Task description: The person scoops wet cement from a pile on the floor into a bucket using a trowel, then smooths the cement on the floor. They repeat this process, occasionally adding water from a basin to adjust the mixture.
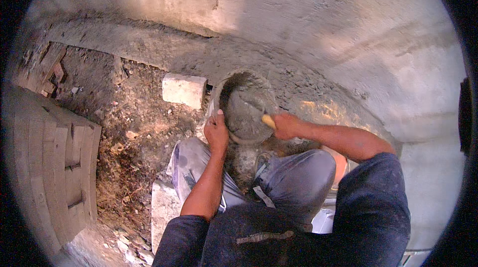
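Gripping the mortar pan [239,140] rim, left hand [217,131]; right hand [285,125] closed around trowel handle [269,121].

The pan [244,105] of mortar sits at the foot of the wall [308,18]. A block [183,90] lies just left of the pan; stacked bricks [55,162] stand well left of it (across the rubble floor [129,137]). Both knees lie just before the pan.
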Demonstrator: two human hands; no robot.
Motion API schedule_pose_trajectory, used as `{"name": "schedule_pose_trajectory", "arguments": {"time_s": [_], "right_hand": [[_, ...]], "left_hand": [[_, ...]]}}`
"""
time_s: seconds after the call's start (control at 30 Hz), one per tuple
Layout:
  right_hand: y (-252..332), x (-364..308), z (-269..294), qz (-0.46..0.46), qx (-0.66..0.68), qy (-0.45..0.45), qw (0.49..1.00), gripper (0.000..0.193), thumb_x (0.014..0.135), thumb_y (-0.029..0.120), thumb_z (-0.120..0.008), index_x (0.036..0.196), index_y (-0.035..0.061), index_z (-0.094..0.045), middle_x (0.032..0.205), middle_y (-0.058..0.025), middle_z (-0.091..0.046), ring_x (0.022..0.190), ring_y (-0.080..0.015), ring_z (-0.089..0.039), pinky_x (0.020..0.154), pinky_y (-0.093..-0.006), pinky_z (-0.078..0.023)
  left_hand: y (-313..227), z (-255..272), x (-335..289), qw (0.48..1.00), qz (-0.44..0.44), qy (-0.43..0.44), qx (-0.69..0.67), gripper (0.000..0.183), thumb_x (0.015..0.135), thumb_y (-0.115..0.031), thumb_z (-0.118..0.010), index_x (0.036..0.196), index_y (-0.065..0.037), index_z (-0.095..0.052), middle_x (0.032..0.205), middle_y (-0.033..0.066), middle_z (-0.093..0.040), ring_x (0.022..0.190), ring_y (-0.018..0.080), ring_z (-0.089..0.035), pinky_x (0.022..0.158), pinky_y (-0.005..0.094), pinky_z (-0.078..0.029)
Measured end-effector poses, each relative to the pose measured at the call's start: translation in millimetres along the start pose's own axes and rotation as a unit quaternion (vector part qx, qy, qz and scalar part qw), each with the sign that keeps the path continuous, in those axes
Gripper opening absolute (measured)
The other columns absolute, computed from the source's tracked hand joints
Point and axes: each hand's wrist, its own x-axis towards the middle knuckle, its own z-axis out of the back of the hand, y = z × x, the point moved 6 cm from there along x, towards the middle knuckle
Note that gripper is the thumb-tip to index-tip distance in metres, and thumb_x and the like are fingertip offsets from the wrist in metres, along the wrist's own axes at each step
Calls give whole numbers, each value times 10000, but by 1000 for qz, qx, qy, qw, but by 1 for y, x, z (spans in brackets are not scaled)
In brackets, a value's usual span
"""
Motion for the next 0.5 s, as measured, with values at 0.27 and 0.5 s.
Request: {"name": "schedule_pose_trajectory", "arguments": {"time_s": [0.27,0.5], "right_hand": [[17,-44,52,45,164,10,985,332,702,242,-576,968,43,-563,746,-190,-614,706,-329,-602,631,-402,-475],[-4,-32,29,10,159,49,986,271,725,298,-561,870,71,-589,689,-154,-625,586,-294,-603,519,-405,-477]], "left_hand": [[-10,9,-2,999,-33,-28,-18,513,851,-394,-515,626,66,-488,543,140,-475,535,243,-414,564,392,-358],[1,-1,-5,1000,24,2,9,536,852,-427,-496,628,59,-499,527,107,-457,534,210,-400,535,398,-337]]}}
